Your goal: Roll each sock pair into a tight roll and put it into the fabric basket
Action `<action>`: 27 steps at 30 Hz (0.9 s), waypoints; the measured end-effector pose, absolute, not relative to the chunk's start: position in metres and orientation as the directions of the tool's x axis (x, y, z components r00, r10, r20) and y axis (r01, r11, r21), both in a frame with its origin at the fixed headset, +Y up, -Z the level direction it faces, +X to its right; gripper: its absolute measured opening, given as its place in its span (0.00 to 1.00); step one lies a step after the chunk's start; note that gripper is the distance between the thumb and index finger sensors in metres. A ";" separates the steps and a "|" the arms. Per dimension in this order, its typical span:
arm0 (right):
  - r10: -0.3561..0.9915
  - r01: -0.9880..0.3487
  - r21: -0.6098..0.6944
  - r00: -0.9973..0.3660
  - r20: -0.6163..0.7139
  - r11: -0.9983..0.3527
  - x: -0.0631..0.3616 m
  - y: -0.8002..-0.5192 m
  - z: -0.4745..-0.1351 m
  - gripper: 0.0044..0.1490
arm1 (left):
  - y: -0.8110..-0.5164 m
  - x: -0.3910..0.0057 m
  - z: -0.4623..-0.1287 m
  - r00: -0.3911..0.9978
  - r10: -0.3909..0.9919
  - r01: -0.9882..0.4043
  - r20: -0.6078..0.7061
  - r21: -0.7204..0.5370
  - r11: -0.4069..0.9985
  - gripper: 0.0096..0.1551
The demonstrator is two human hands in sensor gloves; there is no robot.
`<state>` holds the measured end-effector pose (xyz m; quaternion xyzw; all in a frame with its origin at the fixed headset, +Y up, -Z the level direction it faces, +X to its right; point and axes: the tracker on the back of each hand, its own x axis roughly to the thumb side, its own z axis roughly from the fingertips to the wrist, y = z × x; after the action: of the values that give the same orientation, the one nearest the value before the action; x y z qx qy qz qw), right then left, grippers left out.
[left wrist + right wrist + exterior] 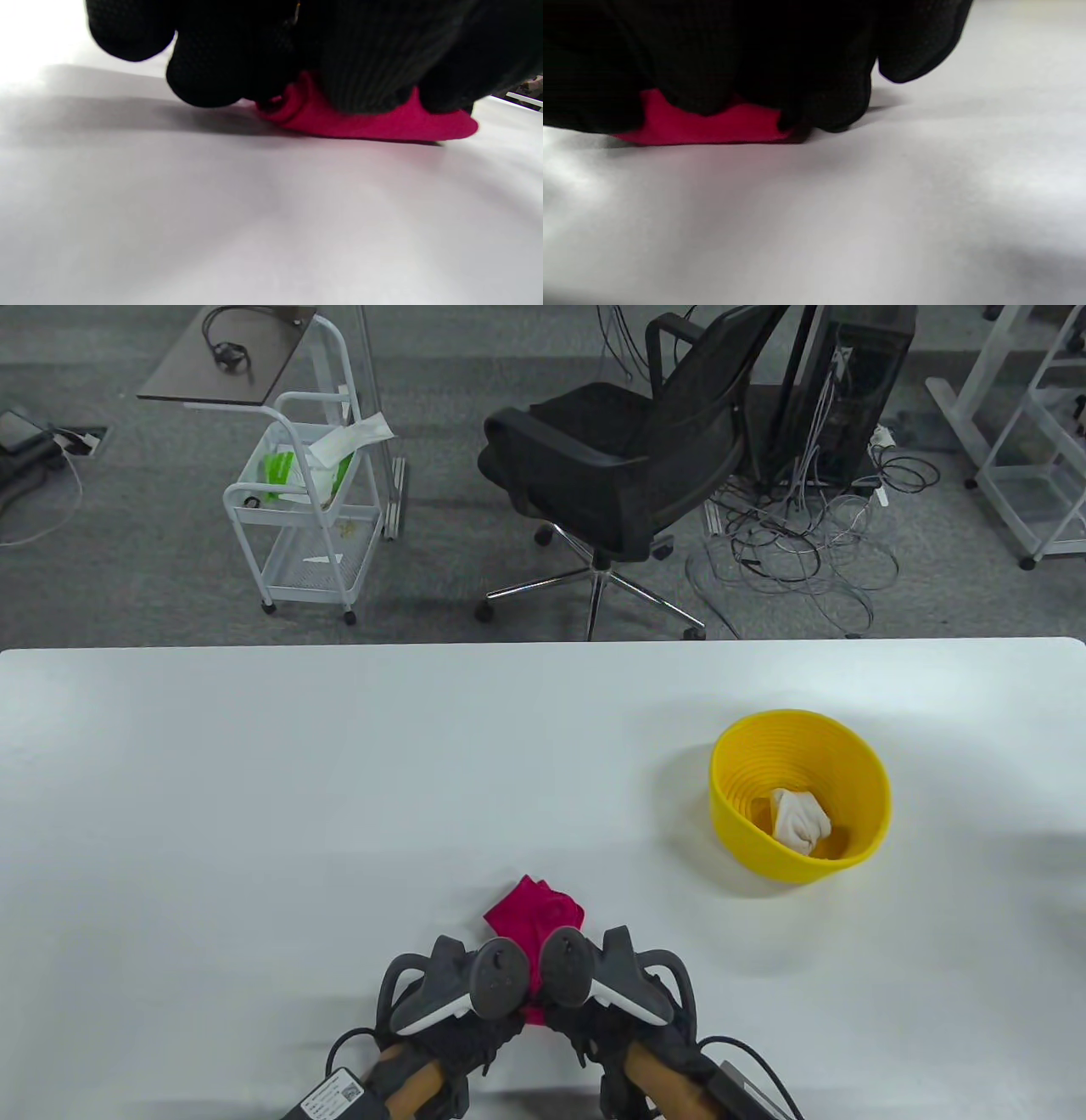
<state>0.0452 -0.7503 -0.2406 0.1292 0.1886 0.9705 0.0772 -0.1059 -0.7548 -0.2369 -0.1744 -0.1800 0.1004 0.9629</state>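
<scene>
A magenta sock pair lies on the white table near its front edge, its far end flat and its near end under my hands. In the left wrist view my left hand curls its gloved fingers over the sock pair, whose rolled end shows beside them. My right hand grips the same sock pair from the other side. From above, trackers cover the left hand and right hand. To the right stands the yellow basket with a white sock roll inside.
Beyond the table's far edge stand a black office chair, a white wire cart and tangled cables on the grey floor. Bare table surface spans between the hands and the basket.
</scene>
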 end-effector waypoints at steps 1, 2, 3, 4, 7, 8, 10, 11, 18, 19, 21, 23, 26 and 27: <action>0.209 -0.117 0.363 -0.952 0.226 -0.924 0.048 -0.746 -0.240 0.24 | -0.756 -0.108 -0.238 0.909 0.295 -0.165 0.293 -0.396 0.903 0.22; 0.215 -0.133 0.326 -0.948 0.232 -0.936 0.051 -0.739 -0.240 0.24 | -0.757 -0.109 -0.238 0.910 0.308 -0.180 0.278 -0.405 0.896 0.22; 0.218 -0.138 0.308 -0.945 0.244 -0.941 0.052 -0.736 -0.239 0.24 | -0.757 -0.110 -0.239 0.910 0.310 -0.180 0.277 -0.409 0.895 0.22; 0.227 -0.147 0.295 -0.939 0.258 -0.944 0.054 -0.731 -0.238 0.24 | -0.758 -0.110 -0.240 0.910 0.314 -0.184 0.271 -0.415 0.891 0.23; 0.273 -0.163 0.347 -0.916 0.296 -0.924 0.052 -0.727 -0.233 0.24 | -0.759 -0.110 -0.241 0.910 0.317 -0.189 0.265 -0.416 0.890 0.23; 0.264 -0.148 0.360 -0.916 0.301 -0.921 0.050 -0.728 -0.231 0.24 | -0.759 -0.110 -0.241 0.910 0.318 -0.191 0.265 -0.414 0.890 0.23; 0.195 -0.068 0.359 -0.924 0.329 -0.931 0.044 -0.732 -0.229 0.24 | -0.759 -0.111 -0.241 0.911 0.323 -0.197 0.258 -0.415 0.888 0.23; 0.161 -0.037 0.348 -0.929 0.333 -0.937 0.041 -0.734 -0.228 0.25 | -0.759 -0.111 -0.240 0.911 0.325 -0.200 0.255 -0.414 0.888 0.23; 0.092 0.022 0.347 -0.947 0.308 -0.938 0.039 -0.745 -0.230 0.26 | -0.757 -0.114 -0.240 0.911 0.338 -0.224 0.237 -0.405 0.886 0.24; 0.088 0.023 0.344 -0.949 0.304 -0.939 0.039 -0.746 -0.230 0.26 | -0.756 -0.115 -0.240 0.912 0.341 -0.229 0.228 -0.406 0.885 0.25; 0.060 0.047 0.337 -0.952 0.300 -0.940 0.039 -0.749 -0.230 0.28 | -0.750 -0.118 -0.240 0.913 0.341 -0.245 0.225 -0.366 0.898 0.26; 0.057 0.048 0.332 -0.952 0.299 -0.942 0.038 -0.749 -0.230 0.29 | -0.745 -0.120 -0.239 0.910 0.348 -0.263 0.224 -0.337 0.904 0.26; 0.048 0.053 0.323 -0.953 0.298 -0.945 0.037 -0.751 -0.230 0.32 | -0.743 -0.120 -0.237 0.894 0.374 -0.275 0.245 -0.360 0.892 0.27; 0.042 0.058 0.321 -0.954 0.296 -0.945 0.036 -0.753 -0.229 0.33 | -0.745 -0.119 -0.236 0.897 0.365 -0.258 0.250 -0.375 0.890 0.27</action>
<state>0.0357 -0.7529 -0.2293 0.1510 0.1655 0.9746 -0.0043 -0.1190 -0.7454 -0.2364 -0.1685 -0.1587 0.1625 0.9592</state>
